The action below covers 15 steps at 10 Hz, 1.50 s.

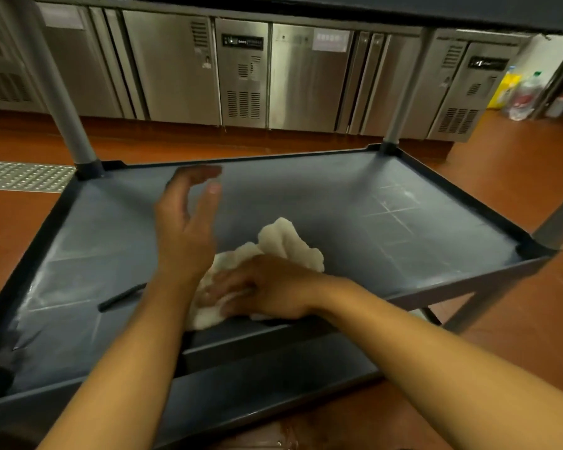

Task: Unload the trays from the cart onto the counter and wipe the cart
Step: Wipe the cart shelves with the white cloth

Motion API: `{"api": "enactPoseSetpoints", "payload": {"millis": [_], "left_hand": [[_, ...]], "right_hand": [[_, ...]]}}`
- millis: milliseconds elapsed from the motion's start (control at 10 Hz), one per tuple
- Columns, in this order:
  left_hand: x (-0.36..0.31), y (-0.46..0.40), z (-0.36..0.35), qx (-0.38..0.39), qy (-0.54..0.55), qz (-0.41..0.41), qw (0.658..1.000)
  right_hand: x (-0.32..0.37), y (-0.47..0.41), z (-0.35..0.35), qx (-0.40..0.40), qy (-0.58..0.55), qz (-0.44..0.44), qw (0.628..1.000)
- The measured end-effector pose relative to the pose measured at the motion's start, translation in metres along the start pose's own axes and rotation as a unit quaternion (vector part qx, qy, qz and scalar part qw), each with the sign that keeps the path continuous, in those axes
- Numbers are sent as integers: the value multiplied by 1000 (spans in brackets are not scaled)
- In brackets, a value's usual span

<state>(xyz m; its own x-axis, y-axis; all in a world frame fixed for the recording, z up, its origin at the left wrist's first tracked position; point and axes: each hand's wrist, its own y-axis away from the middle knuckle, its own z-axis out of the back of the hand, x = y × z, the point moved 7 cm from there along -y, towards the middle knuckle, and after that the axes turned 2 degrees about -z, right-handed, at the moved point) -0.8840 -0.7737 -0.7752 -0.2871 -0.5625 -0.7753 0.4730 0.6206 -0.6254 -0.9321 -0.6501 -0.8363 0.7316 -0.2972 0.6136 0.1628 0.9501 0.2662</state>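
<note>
The cart's dark blue-grey lower shelf (387,222) fills the view, with faint white streaks and tray marks on it. A crumpled white cloth (283,243) lies near the shelf's front edge. My right hand (267,289) presses flat on the cloth's near part, fingers pointing left. Hovering above the shelf just left of the cloth is my left hand (184,222), fingers spread and holding nothing. A thin dark stick-like item (121,297) lies on the shelf by my left forearm. No trays show on this shelf.
Grey cart posts (62,102) rise at the far corners, and the upper shelf's underside (403,8) spans the top. Steel under-counter fridges (241,73) line the back. Bottles (527,92) stand at the far right. A metal floor grate (23,175) is on the left.
</note>
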Motion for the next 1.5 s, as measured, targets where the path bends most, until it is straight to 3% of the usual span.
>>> {"api": "enactPoseSetpoints", "payload": {"millis": [100,200,300,400,500,700,800,900,1000,1100,1200,1300,1400,1500], "left_hand": [[21,24,-16,199,-134,126,963],[8,64,-30,383,-313,89,865],[-21,79,-41,396,-392,73,827],[-30,86,-34,407,-452,95,788],[-29,89,8,424,-499,135,744],[-34,91,101,386,-497,234,741],[-51,103,129,372,-407,305,776],[-81,106,147,283,-303,342,843],[-127,100,156,229,-205,368,878],[-150,105,168,195,-103,455,863],[-183,104,186,133,-42,518,844],[-216,95,208,-10,15,599,801],[-260,89,230,-59,31,646,760],[-317,75,255,-68,33,642,763]], "right_hand": [[-39,34,23,-33,-33,-38,998],[-67,69,51,-130,-29,-66,989],[-55,83,55,-180,7,-102,978],[-40,67,29,-135,93,-194,967],[2,46,6,-79,107,-220,967],[78,4,-34,-33,131,-200,971],[101,-6,-40,-36,55,-209,976],[112,5,-37,-82,-247,-203,944],[126,36,-43,-37,-466,-242,851],[153,73,-36,24,-606,-259,752],[183,111,-22,98,-659,-231,709],[211,141,-9,186,-536,-181,804],[233,164,12,231,-304,-170,909],[262,185,44,257,-201,-152,933]]}}
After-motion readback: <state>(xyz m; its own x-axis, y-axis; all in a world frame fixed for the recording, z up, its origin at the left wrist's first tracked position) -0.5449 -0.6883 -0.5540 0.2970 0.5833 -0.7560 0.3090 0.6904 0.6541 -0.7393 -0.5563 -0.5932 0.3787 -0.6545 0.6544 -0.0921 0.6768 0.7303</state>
